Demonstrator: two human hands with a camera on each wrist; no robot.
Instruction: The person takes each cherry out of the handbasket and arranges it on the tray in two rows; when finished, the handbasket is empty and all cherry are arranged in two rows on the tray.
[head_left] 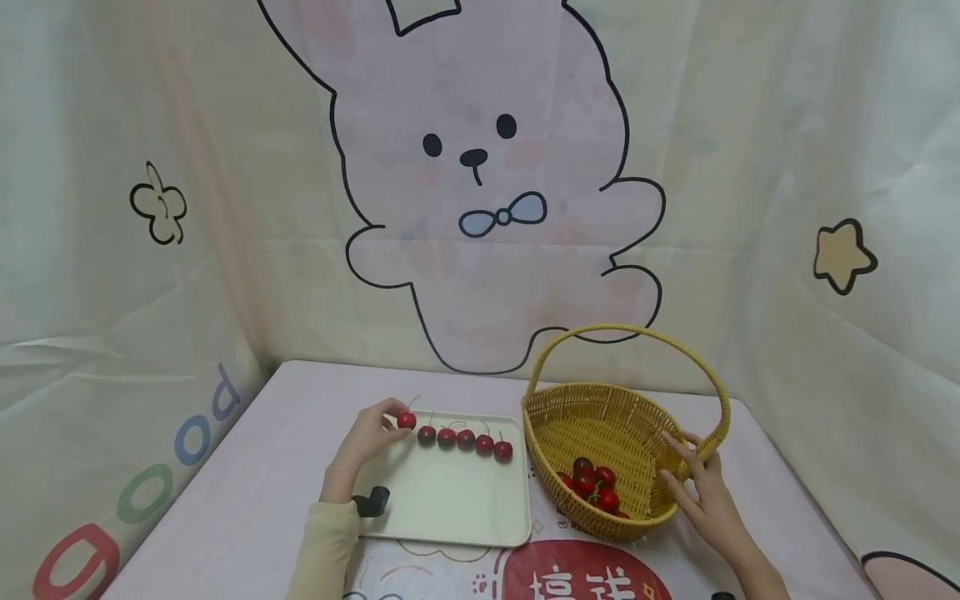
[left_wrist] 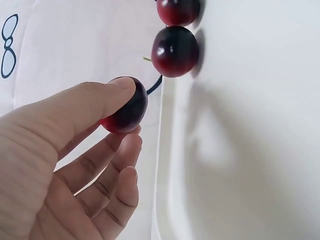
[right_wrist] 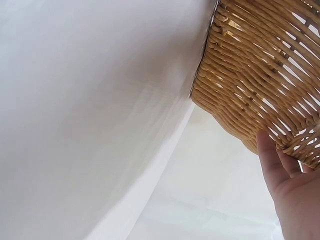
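Near the back left corner of a white tray [head_left: 450, 500], my left hand [head_left: 362, 442] pinches a dark red cherry [left_wrist: 134, 111] between thumb and fingers. In the left wrist view this cherry is beside the tray's rim, its stem pointing toward the row. Several more cherries [head_left: 466, 440] form a line along the tray's back side, to the right of the held one. My right hand [head_left: 712, 500] holds the right rim of a yellow wicker basket [head_left: 618, 429], some fingers over the edge. Several cherries [head_left: 583, 485] lie together in the basket's front left part.
The basket's tall arched handle [head_left: 630, 329] rises above its bowl. Both tray and basket stand on a pale table covering [head_left: 247, 500] with a red printed patch [head_left: 577, 567] at the front. Fabric walls with drawn figures enclose the back and sides.
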